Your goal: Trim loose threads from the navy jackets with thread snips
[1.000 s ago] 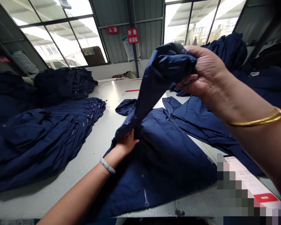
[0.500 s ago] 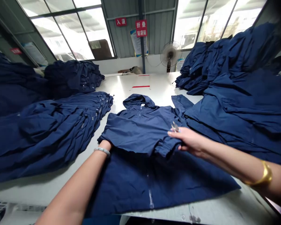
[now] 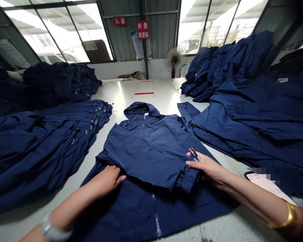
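Note:
A navy hooded jacket lies front up on the white table, hood at the far end, its zip running toward me. One sleeve is laid across its front, cuff to the right. My right hand is closed on the elastic cuff, and a small pair of thread snips sticks up from the same hand, blades pointing away. At the sleeve's lower left edge, my left hand has its fingers curled against the fabric, fingertips partly hidden. The other sleeve reaches out to the upper right.
Several navy jackets are layered at left, with another heap behind them. Larger piles rise at right. A phone lies beside my right forearm. Red tape marks the white table; a fan stands behind.
My left hand has come out from under the sleeve to its lower left edge. My right hand has drawn the cuff nearer to me. The view has shifted right, bringing in the phone.

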The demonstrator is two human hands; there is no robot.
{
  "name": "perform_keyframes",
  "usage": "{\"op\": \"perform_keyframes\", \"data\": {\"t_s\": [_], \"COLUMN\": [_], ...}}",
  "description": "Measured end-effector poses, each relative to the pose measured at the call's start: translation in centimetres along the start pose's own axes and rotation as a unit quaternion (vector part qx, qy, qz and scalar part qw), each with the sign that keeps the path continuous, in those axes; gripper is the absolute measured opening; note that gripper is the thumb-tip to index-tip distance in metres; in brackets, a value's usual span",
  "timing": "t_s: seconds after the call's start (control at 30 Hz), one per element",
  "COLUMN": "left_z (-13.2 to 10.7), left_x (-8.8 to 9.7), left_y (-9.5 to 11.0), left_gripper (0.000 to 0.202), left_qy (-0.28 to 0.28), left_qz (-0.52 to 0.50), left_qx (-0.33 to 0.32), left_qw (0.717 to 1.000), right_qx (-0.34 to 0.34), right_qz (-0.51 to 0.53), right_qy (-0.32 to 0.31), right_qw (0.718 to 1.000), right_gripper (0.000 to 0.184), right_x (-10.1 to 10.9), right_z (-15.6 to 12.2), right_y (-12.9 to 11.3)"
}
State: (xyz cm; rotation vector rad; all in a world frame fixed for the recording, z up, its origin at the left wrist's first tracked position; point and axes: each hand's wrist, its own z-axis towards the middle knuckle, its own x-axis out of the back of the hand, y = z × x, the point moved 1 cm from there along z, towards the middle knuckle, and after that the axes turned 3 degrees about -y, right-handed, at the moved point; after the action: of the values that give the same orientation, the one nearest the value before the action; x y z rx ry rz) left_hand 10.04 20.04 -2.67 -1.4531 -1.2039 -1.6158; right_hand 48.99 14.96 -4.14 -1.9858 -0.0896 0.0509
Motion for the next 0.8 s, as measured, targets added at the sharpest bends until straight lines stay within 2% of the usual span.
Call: {"op": "perform_keyframes", "data": {"t_s": [0.07,0.13,0.2,0.27,0.3,0.4,0.47,0.53,0.63,0.7,0.8], "left_z": [-0.2,0.6,2.3,4.6,5.7,8.2,8.7,8.4,7.8,7.8,8.7], "left_x": [1.8,3.2,3.5,2.2,1.0,-2.6,-4.3,-5.3,-6.3,-7.1,-8.6], "left_y": [0.6,2.0,4.4,7.2,8.6,11.9,13.4,14.1,14.1,13.6,12.8], "left_gripper": [0.039,0.056,0.060,0.060,0.064,0.071,0.071,0.070,0.071,0.075,0.080], "left_qy": [-0.080,-0.130,-0.088,-0.031,-0.025,-0.030,-0.037,-0.045,-0.054,-0.043,-0.004], "left_qz": [-0.005,-0.002,-0.004,0.000,0.011,0.024,0.022,0.018,0.022,0.036,0.061], "left_qx": [-0.003,0.023,0.005,-0.064,-0.094,-0.136,-0.166,-0.206,-0.258,-0.282,-0.314], "left_qw": [0.997,0.991,0.996,0.997,0.995,0.990,0.985,0.977,0.964,0.958,0.948], "right_qx": [0.036,0.051,0.058,0.073,0.084,0.098,0.095,0.073,0.040,0.023,0.003], "right_qz": [-0.065,-0.178,-0.319,-0.425,-0.456,-0.479,-0.486,-0.491,-0.491,-0.486,-0.470], "right_qy": [-0.010,-0.027,-0.037,-0.019,-0.002,0.070,0.118,0.150,0.189,0.209,0.221], "right_qw": [0.997,0.982,0.945,0.902,0.886,0.869,0.861,0.855,0.849,0.848,0.855], "right_gripper": [0.051,0.051,0.048,0.039,0.034,0.030,0.032,0.031,0.032,0.035,0.037], "right_x": [0.7,1.2,1.8,2.6,3.1,5.4,7.2,9.1,11.0,11.3,10.4], "right_z": [-0.4,-0.7,-0.5,0.4,1.2,4.6,7.5,10.6,15.2,17.8,21.0], "right_y": [0.5,0.9,0.6,-0.8,-1.9,-6.3,-9.5,-12.3,-15.5,-16.8,-17.4]}}
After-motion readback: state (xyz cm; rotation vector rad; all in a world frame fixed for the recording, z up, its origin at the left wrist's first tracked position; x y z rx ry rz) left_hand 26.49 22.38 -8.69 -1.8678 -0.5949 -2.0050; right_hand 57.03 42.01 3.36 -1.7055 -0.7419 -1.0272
